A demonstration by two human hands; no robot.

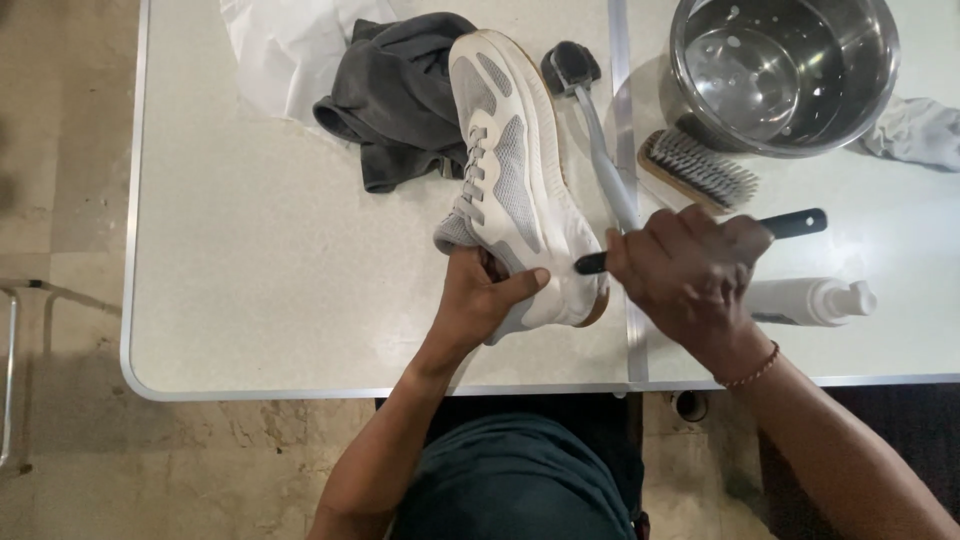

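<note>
Two hands work one white mesh sneaker (pixel 520 180) lying on its side on the pale surface (pixel 260 270): the left hand (pixel 480 300) grips its heel collar, the right hand (pixel 690 270) is clenched round a slim black-handled brush (pixel 795 224), apparently scrubbing the heel. Beyond lie a crumpled grey cloth (pixel 400 100), a wooden bristle brush (pixel 700 170) and a shiny steel bowl (pixel 860 110).

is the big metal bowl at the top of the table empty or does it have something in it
It holds liquid. The round steel bowl stands upright on the white table, and its inside shows a clear, shiny surface with small bubbles. How deep it is, I cannot tell.
</note>
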